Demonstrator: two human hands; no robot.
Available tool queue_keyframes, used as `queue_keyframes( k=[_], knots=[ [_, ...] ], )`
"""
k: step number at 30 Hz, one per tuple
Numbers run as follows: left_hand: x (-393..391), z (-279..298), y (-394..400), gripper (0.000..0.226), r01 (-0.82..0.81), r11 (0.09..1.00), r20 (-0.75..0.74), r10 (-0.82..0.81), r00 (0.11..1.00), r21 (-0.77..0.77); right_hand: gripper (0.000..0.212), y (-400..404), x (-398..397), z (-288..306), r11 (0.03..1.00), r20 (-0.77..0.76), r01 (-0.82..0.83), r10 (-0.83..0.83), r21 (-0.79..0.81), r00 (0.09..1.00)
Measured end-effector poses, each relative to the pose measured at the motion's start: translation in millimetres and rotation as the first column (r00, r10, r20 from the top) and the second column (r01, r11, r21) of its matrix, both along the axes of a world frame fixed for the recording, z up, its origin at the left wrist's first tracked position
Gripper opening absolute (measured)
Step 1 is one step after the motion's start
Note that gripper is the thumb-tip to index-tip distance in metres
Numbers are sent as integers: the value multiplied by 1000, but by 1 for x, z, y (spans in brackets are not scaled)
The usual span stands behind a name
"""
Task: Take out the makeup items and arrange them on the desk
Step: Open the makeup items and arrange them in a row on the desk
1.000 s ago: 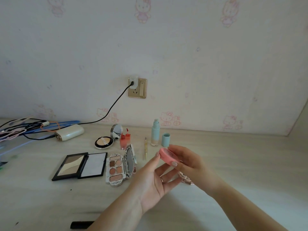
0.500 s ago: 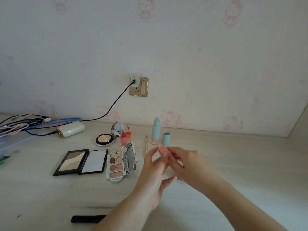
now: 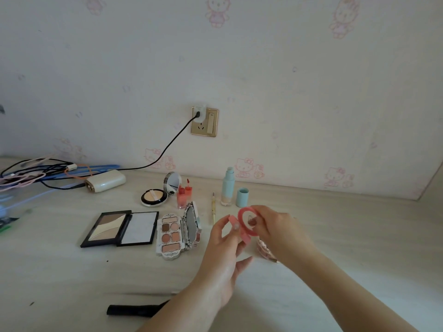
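I hold a small round pink compact (image 3: 248, 224) above the desk (image 3: 347, 236), its lid swung open and a mirror facing me. My left hand (image 3: 225, 255) pinches the base at the left edge. My right hand (image 3: 279, 232) grips the lid's rim from the right. Laid out on the desk are an open black contour palette (image 3: 119, 227), an open white eyeshadow palette (image 3: 178, 232), an open cushion compact (image 3: 157, 194), two red lip tints (image 3: 183, 194), a thin brush (image 3: 213, 208), a light-blue bottle (image 3: 227, 188) and its cap (image 3: 242, 197).
A white power bank (image 3: 105, 180) and tangled cables (image 3: 36, 174) lie at the back left, one cable running to a wall socket (image 3: 204, 121). A black tube (image 3: 136, 309) lies near the front edge. A pinkish clear item (image 3: 265, 250) sits partly hidden under my right hand.
The pink compact was closed a second ago; my two hands came together on it and its lid now stands open, showing the mirror.
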State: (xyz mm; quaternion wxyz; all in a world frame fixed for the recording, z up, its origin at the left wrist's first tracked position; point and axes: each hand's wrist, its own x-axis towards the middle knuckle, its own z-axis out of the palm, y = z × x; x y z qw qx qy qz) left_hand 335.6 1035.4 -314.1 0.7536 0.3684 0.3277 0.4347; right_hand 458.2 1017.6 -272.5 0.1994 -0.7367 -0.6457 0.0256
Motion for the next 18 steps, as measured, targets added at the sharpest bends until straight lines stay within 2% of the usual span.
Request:
queue_keyframes(
  k=[5, 8, 9, 13, 18],
  knots=[
    [-8, 0, 6, 22, 0, 990, 41, 6, 999, -144, 32, 12, 20, -2, 999, -256, 35, -40, -21, 966],
    [-13, -2, 11, 22, -43, 975, 32, 52, 998, -216, 33, 25, 31, -9, 997, -487, 68, -70, -21, 871],
    [-14, -3, 12, 23, -55, 973, 21, 62, 998, -225, 35, 28, 33, -10, 998, -521, 65, -67, -23, 851],
    [-18, -7, 12, 26, -90, 973, -41, 83, 996, -210, 35, 39, 30, -11, 998, -503, 13, -42, -62, 863],
    [-26, -9, 3, 20, -96, 978, -126, 74, 989, -183, 30, 56, 23, -7, 988, -361, -29, -29, -153, 932]
  ],
)
